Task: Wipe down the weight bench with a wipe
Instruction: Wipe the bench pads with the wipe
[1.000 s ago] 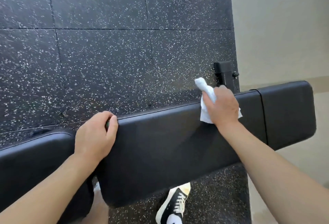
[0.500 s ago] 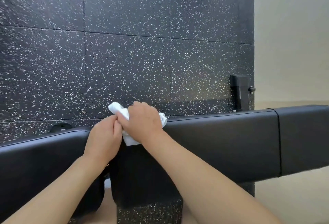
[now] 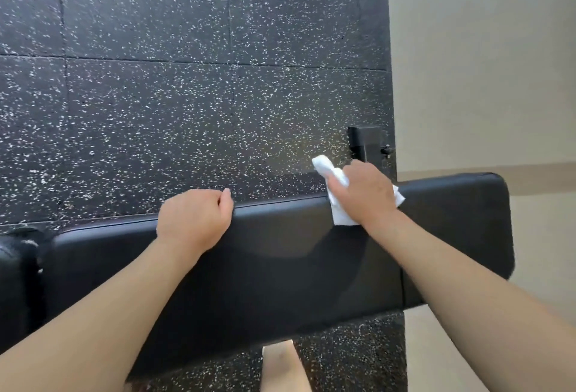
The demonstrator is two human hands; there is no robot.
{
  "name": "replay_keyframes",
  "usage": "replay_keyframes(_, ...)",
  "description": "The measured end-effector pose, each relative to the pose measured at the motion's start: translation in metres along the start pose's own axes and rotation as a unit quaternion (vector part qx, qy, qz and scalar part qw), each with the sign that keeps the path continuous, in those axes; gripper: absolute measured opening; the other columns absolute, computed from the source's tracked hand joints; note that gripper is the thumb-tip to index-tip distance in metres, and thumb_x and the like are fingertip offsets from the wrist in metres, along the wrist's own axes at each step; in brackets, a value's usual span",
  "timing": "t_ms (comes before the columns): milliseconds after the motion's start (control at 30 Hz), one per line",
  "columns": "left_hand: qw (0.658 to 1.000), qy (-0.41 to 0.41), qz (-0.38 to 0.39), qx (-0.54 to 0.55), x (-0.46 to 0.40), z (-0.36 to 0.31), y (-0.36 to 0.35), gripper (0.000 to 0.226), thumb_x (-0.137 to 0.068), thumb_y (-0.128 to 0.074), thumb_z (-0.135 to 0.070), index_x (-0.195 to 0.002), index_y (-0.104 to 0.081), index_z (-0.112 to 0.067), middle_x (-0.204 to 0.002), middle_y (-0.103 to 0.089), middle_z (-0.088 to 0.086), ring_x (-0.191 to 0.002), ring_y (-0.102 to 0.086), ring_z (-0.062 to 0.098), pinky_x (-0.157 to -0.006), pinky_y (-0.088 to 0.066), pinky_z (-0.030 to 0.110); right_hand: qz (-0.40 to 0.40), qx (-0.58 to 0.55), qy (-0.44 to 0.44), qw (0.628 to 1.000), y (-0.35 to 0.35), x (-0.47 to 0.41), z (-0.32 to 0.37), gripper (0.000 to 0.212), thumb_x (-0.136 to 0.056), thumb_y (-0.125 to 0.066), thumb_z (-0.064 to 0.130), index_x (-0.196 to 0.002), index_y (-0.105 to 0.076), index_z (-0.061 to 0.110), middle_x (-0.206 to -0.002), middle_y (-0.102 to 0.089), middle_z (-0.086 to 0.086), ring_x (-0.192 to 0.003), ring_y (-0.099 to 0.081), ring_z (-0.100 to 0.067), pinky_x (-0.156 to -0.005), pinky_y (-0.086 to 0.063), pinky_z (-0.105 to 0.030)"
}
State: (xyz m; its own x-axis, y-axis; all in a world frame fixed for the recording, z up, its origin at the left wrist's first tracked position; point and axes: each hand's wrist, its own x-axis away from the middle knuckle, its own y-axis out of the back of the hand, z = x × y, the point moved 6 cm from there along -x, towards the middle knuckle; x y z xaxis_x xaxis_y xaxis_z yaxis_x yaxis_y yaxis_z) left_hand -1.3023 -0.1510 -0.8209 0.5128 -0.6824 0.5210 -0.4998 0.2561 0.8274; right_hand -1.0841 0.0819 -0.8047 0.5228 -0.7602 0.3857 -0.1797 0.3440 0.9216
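Mid-wipe: right hand (image 3: 363, 193), grip curled round the white wipe (image 3: 341, 218), presses it on the weight bench (image 3: 280, 267) far edge, centre-right of frame, left hand (image 3: 194, 220) curled over that edge; next likely sweeps along the pad.

A long black padded weight bench (image 3: 280, 267) runs across the view above speckled black rubber flooring (image 3: 187, 95). The right hand (image 3: 364, 195) grips a crumpled white wipe (image 3: 341, 218) and presses it on the bench's far edge, towards its right end; one end of the wipe sticks up past the fingers. The left hand (image 3: 194, 220) curls over the same far edge, left of the wipe and well apart from it. A black metal post (image 3: 364, 142) stands just behind the bench beside the right hand.
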Motion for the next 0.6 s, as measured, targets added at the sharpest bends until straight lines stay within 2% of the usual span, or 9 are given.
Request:
replay_keyframes(67,0.999,0.018,-0.035,-0.004,0.002,0.001,-0.001,0.048,-0.102,-0.040,-0.038,-0.058,-0.045,-0.019,-0.051,-0.047,-0.007,-0.047,-0.043,0.018,-0.051,-0.029,0.029,-0.007,0.019,0.006,1.000,-0.001,0.003,0.013,0.049,-0.099,-0.044,0.052,-0.070,-0.058,0.014,-0.080,-0.057,-0.003,-0.080,-0.057,-0.030,-0.063,-0.035,-0.038)
replay_keyframes(167,0.998,0.025,-0.042,-0.029,0.002,0.005,-0.004,0.046,-0.100,-0.044,-0.032,-0.056,-0.045,-0.020,-0.048,-0.047,-0.007,-0.046,-0.042,0.016,-0.051,-0.030,0.027,-0.002,-0.016,0.036,0.999,-0.005,0.013,0.061,0.046,-0.099,-0.046,0.051,-0.082,-0.068,0.014,-0.086,-0.060,-0.003,-0.084,-0.056,-0.028,-0.066,-0.029,-0.037)
replay_keyframes(267,0.996,0.048,-0.024,-0.067,-0.002,0.007,-0.004,0.043,-0.099,-0.041,-0.033,-0.059,-0.051,-0.022,-0.054,-0.050,-0.005,-0.051,-0.044,0.019,-0.052,-0.031,0.031,0.021,-0.085,0.090,0.992,-0.011,0.026,0.121,0.040,-0.098,-0.049,0.050,-0.088,-0.069,0.016,-0.091,-0.060,-0.001,-0.086,-0.055,-0.025,-0.070,-0.028,-0.037)
replay_keyframes(333,0.995,0.062,-0.023,-0.077,-0.001,0.004,-0.002,0.045,-0.094,-0.030,-0.040,-0.061,-0.053,-0.021,-0.057,-0.052,-0.001,-0.055,-0.047,0.028,-0.055,-0.034,0.035,0.043,-0.115,0.122,0.985,-0.015,0.031,0.141,0.036,-0.098,-0.051,0.049,-0.094,-0.068,0.018,-0.093,-0.057,0.000,-0.089,-0.055,-0.023,-0.071,-0.029,-0.036)
replay_keyframes(467,0.994,0.067,-0.020,-0.082,0.001,-0.001,0.001,0.056,-0.089,-0.019,-0.049,-0.072,-0.063,-0.019,-0.063,-0.054,0.005,-0.065,-0.049,0.034,-0.062,-0.041,0.039,0.051,-0.127,0.136,0.981,-0.015,0.016,0.091,0.035,-0.098,-0.049,0.049,-0.083,-0.061,0.020,-0.082,-0.040,0.003,-0.079,-0.050,-0.023,-0.067,-0.030,-0.037)
replay_keyframes(533,0.994,0.069,-0.021,-0.079,0.002,0.000,0.001,0.056,-0.090,-0.021,-0.050,-0.075,-0.067,-0.021,-0.067,-0.056,0.009,-0.067,-0.048,0.033,-0.063,-0.042,0.040,0.048,-0.103,0.106,0.988,-0.014,0.002,0.039,0.038,-0.097,-0.047,0.049,-0.082,-0.063,0.019,-0.081,-0.043,0.004,-0.075,-0.046,-0.023,-0.065,-0.032,-0.037)
replay_keyframes(600,0.994,0.071,-0.031,-0.073,0.002,0.000,0.000,0.054,-0.090,-0.023,-0.048,-0.076,-0.068,-0.021,-0.069,-0.060,0.012,-0.066,-0.045,0.033,-0.062,-0.039,0.039,0.048,-0.091,0.068,0.992,-0.011,-0.009,-0.007,0.038,-0.095,-0.045,0.048,-0.073,-0.057,0.019,-0.078,-0.047,0.005,-0.072,-0.050,-0.024,-0.064,-0.035,-0.036)
